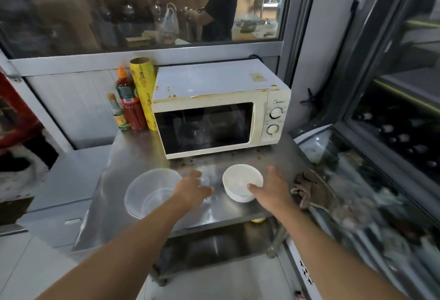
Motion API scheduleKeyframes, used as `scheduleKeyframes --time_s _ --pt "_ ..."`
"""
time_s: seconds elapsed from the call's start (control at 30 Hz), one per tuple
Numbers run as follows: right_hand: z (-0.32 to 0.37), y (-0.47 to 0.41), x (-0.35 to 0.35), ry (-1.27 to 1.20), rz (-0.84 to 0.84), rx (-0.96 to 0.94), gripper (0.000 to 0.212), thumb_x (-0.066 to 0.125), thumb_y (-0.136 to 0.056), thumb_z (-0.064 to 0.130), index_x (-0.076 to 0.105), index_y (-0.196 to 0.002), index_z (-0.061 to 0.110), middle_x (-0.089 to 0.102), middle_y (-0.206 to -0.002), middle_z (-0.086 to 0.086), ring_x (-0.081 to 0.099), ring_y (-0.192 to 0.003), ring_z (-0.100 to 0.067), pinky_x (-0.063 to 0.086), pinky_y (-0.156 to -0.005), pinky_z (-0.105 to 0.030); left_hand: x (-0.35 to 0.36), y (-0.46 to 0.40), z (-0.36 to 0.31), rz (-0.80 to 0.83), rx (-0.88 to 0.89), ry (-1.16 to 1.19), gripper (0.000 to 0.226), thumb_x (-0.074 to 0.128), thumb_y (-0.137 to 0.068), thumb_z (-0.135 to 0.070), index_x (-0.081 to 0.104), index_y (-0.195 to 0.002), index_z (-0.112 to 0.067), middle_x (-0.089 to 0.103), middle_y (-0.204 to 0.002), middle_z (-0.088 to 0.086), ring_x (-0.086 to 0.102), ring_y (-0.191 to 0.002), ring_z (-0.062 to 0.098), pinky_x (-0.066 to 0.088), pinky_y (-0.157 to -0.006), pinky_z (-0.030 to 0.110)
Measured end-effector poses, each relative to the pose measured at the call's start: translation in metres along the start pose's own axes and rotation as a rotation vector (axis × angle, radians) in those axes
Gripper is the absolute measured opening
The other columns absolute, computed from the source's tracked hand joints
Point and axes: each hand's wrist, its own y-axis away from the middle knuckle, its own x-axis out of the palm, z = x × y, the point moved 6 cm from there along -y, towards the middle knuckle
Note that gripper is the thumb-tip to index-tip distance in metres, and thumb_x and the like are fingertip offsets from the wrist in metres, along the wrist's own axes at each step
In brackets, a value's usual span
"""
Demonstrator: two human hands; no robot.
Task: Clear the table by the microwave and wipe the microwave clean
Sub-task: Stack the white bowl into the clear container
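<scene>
On the steel table (123, 156), everything placed relative to the microwave (220, 109): three things are standing just left of it against the back wall, a small green-label bottle (118, 113), a red sauce bottle (128, 102), and a yellow cling film roll (144, 92) touching the microwave's left side. Microwave door is sitting closed, brown stains running along the top front edge. Front-left of the microwave, a clear plastic bowl (148, 192) is sitting upright. Left hand (192, 187) is hovering between that bowl and the white bowl (241, 181), fingers spread and relaxed, gripping nothing. White bowl is sitting directly in front of the microwave door; right hand (271, 187) is reaching around its right side, fingers wide, thumb at the near rim, can't tell if it's touching. Front-right of the microwave, a brown cloth (307, 187) is lying crumpled at the table's right edge
</scene>
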Motion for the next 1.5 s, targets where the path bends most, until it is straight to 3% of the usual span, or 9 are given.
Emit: scheduleKeyframes --time_s 0.13,0.3,0.5,0.6,0.77,1.07,1.23,1.37,1.5 --pt "-0.023 -0.013 0.010 -0.016 0.005 0.085 0.076 0.067 -0.083 0.029 0.025 -0.142 0.007 0.039 -0.143 -0.015 0.040 -0.130 -0.033 0.039 -0.101 -0.038 0.015 -0.010 0.003 0.034 0.034 -0.051 0.050 0.064 -0.086 -0.029 0.045 -0.130 -0.012 0.059 -0.124 0.009 0.058 -0.109 0.026 0.046 -0.092 0.032" --pt "-0.036 -0.032 0.032 0.038 0.040 0.136 0.068 0.060 -0.089 0.030 0.024 -0.142 0.007 0.040 -0.141 -0.016 0.047 -0.124 -0.034 0.042 -0.093 -0.034 0.025 -0.020 0.011 0.042 0.084 -0.143 0.049 0.063 -0.086 -0.032 0.048 -0.131 -0.018 0.056 -0.128 0.002 0.057 -0.108 0.018 0.043 -0.087 0.022" --pt "-0.045 -0.058 0.059 0.024 0.070 0.204 0.057 0.058 -0.090 0.027 0.029 -0.134 0.004 0.048 -0.132 -0.020 0.054 -0.114 -0.036 0.044 -0.080 -0.032 0.016 -0.030 0.015 -0.033 0.037 -0.106 0.050 0.065 -0.086 -0.023 0.045 -0.131 -0.015 0.061 -0.120 0.006 0.058 -0.106 0.023 0.045 -0.085 0.027" --pt "-0.049 -0.065 0.067 0.041 0.083 0.248 0.054 0.058 -0.087 0.016 0.031 -0.132 0.002 0.054 -0.126 -0.022 0.056 -0.112 -0.038 0.049 -0.085 -0.037 0.011 -0.033 0.019 -0.050 0.029 -0.082 0.052 0.065 -0.086 -0.021 0.044 -0.133 -0.015 0.060 -0.121 0.005 0.058 -0.108 0.023 0.045 -0.083 0.026" --pt "-0.048 -0.071 0.075 -0.009 0.053 0.256 0.054 0.059 -0.083 0.004 0.034 -0.131 0.001 0.055 -0.121 -0.024 0.060 -0.102 -0.040 0.057 -0.079 -0.044 -0.002 -0.029 0.030 -0.096 0.019 -0.017 0.051 0.068 -0.084 -0.020 0.047 -0.131 -0.014 0.059 -0.122 0.006 0.058 -0.105 0.021 0.048 -0.083 0.027" --pt "0.015 -0.062 0.073 0.028 0.021 0.113 0.044 0.046 -0.088 -0.002 0.037 -0.131 0.000 0.053 -0.127 -0.025 0.054 -0.112 -0.042 0.049 -0.083 -0.042 -0.050 -0.010 0.065 -0.203 -0.055 -0.009 0.053 0.069 -0.084 -0.026 0.047 -0.131 -0.017 0.057 -0.126 0.001 0.056 -0.111 0.020 0.045 -0.095 0.030" --pt "0.066 -0.051 0.086 -0.118 0.030 0.038 0.041 0.048 -0.081 -0.005 0.046 -0.121 0.002 0.057 -0.118 -0.023 0.059 -0.100 -0.043 0.055 -0.077 -0.053 -0.081 0.006 0.091 -0.271 -0.105 0.004 0.055 0.068 -0.085 -0.027 0.046 -0.134 -0.016 0.055 -0.130 0.002 0.054 -0.115 0.019 0.044 -0.096 0.028" --pt "0.102 -0.038 0.108 -0.156 0.076 0.009 0.035 0.046 -0.082 -0.003 0.048 -0.116 0.002 0.057 -0.114 -0.018 0.059 -0.099 -0.041 0.055 -0.078 -0.053 -0.099 0.010 0.119 -0.287 -0.161 0.021 0.057 0.067 -0.085 -0.027 0.043 -0.136 -0.015 0.052 -0.134 0.005 0.054 -0.115 0.021 0.045 -0.089 0.026" --pt "0.125 -0.029 0.133 -0.153 0.105 0.001 0.025 0.048 -0.081 0.000 0.048 -0.106 0.001 0.057 -0.111 -0.018 0.060 -0.096 -0.039 0.055 -0.077 -0.052 -0.106 0.011 0.148 -0.294 -0.231 0.038 0.060 0.069 -0.085 -0.025 0.042 -0.137 -0.015 0.053 -0.133 0.007 0.054 -0.116 0.023 0.043 -0.093 0.028"
